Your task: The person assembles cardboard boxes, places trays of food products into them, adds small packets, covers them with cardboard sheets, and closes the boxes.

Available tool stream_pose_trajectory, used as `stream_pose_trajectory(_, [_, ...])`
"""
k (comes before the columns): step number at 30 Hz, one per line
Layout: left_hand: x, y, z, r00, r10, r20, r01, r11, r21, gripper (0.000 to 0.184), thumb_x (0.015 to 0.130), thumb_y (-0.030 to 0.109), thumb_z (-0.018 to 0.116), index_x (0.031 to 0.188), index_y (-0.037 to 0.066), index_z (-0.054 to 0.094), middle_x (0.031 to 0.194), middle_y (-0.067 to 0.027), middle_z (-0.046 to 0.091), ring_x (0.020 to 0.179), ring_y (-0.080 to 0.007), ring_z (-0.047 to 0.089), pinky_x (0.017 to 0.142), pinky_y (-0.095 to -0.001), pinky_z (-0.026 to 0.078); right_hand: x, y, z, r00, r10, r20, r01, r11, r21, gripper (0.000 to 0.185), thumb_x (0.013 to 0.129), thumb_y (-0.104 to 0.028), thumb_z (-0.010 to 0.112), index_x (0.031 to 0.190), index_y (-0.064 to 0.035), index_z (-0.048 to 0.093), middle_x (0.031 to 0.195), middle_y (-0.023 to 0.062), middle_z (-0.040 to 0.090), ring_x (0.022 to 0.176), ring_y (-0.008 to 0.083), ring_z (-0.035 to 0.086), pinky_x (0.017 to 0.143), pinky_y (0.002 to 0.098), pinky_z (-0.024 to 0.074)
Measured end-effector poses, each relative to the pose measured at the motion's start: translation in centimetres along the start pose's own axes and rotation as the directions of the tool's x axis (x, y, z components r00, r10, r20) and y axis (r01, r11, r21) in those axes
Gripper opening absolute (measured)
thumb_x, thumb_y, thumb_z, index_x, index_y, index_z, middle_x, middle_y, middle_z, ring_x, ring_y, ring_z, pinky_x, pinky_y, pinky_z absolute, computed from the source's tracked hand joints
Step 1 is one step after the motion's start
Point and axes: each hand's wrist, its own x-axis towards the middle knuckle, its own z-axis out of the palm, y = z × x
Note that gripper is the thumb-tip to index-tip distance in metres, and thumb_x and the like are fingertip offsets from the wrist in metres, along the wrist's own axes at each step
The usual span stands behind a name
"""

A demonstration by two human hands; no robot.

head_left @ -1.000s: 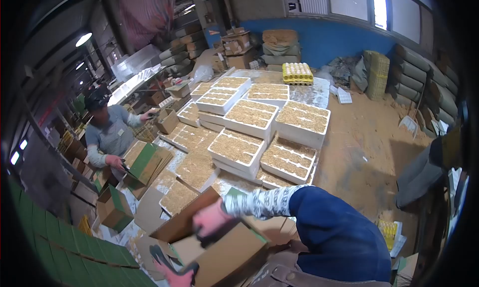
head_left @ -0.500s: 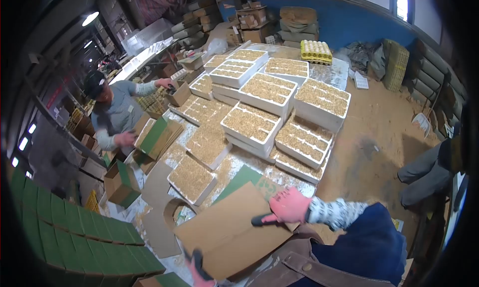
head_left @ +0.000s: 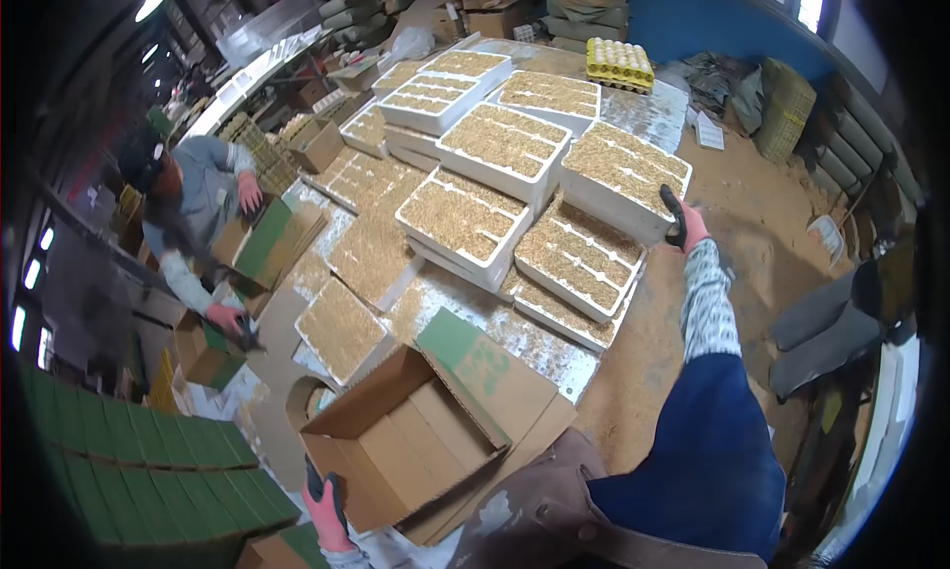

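Note:
In a pink glove with dark fingertips, my left hand (head_left: 329, 510) grips the near left wall of a cardboard box (head_left: 421, 455). The box stands with its opening upward and nothing inside. My right hand (head_left: 685, 223), gloved the same way, is far out to the right with its fingers closed over the end of a white foam box (head_left: 618, 198). Grainy brown material with white strips across it fills that foam box. Beneath the cardboard box lies flattened cardboard with a green panel (head_left: 460, 346).
More filled foam boxes (head_left: 465, 218) are stacked on the table. At left a co-worker (head_left: 198, 193) handles a green-and-brown carton (head_left: 267, 242). Green cartons (head_left: 148, 470) line the lower left. Yellow trays of eggs (head_left: 618, 62) sit at the back. Another person's legs (head_left: 826, 331) show at right.
The cardboard box has turned so its open side faces up. My right hand has left it and reached forward right to the foam box. The co-worker's hands have shifted around the carton.

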Motion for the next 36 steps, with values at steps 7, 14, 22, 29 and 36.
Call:
stream_pose_trajectory(7, [-1.3, -2.5, -1.4, 0.99, -0.097, -0.105, 0.097, 0.995, -0.005, 0.044, 0.082, 0.01, 0.06, 0.122, -0.003, 0.046, 0.114, -0.0117, 0.053, 0.1, -0.0189, 0.052, 0.087, -0.0296, 0.043, -3.9, -1.2, -1.1, 0.964, 0.054, 0.259, -0.1, 0.981, 0.167, 0.052, 0.076, -0.027, 0.066, 0.12, -0.0046, 0.05, 0.104, 0.0134, 0.059, 0.082, 0.0266, 0.061, 0.066, 0.0359, 0.0508])
stream_pose_trajectory(14, [-0.8, -0.9, 0.0, 0.996, 0.03, 0.087, -0.014, 0.984, -0.18, 0.042, 0.081, 0.006, 0.06, 0.121, -0.004, 0.048, 0.109, -0.0094, 0.059, 0.096, -0.0137, 0.054, 0.083, -0.0269, 0.044, -8.3, 3.5, -3.5, 0.881, -0.296, 0.368, 0.291, 0.954, 0.07, 0.038, 0.084, -0.022, 0.054, 0.115, -0.0003, 0.051, 0.116, 0.0126, 0.054, 0.105, 0.0236, 0.053, 0.091, 0.037, 0.0412])
stream_pose_trajectory(22, [-0.1, 0.0, 4.1, 0.957, 0.288, -0.03, -0.278, 0.942, 0.19, 0.045, 0.08, 0.024, 0.062, 0.116, -0.001, 0.052, 0.098, -0.0229, 0.06, 0.09, -0.0345, 0.057, 0.081, -0.0379, 0.044, -28.1, -2.7, 10.1, 0.449, -0.289, 0.845, 0.594, 0.804, -0.04, 0.031, 0.08, -0.004, 0.06, 0.109, 0.004, 0.053, 0.108, 0.0131, 0.058, 0.099, 0.0206, 0.056, 0.087, 0.0339, 0.0442])
stream_pose_trajectory(29, [-2.3, -3.6, 2.1, 0.967, 0.254, 0.025, -0.238, 0.931, -0.276, 0.047, 0.078, 0.008, 0.062, 0.121, -0.004, 0.046, 0.106, -0.0186, 0.059, 0.1, -0.0183, 0.056, 0.089, -0.029, 0.041, -34.0, -6.3, 18.3, -0.018, -0.213, 0.977, 0.8, 0.583, 0.142, 0.042, 0.077, 0.001, 0.057, 0.118, 0.0002, 0.049, 0.11, 0.0119, 0.057, 0.094, 0.017, 0.057, 0.079, 0.0268, 0.0452])
stream_pose_trajectory(36, [-4.6, 0.2, 0.7, 0.971, 0.23, 0.061, -0.214, 0.957, -0.196, 0.059, 0.072, 0.012, 0.068, 0.123, -0.005, 0.044, 0.108, -0.0185, 0.06, 0.098, -0.0161, 0.056, 0.086, -0.0287, 0.042, -35.4, -3.0, 20.1, 0.305, 0.273, 0.912, 0.86, 0.333, -0.387, 0.07, 0.076, -0.005, 0.054, 0.138, -0.0017, 0.021, 0.102, 0.0215, 0.06, 0.094, 0.0335, 0.06, 0.081, 0.0361, 0.0473])
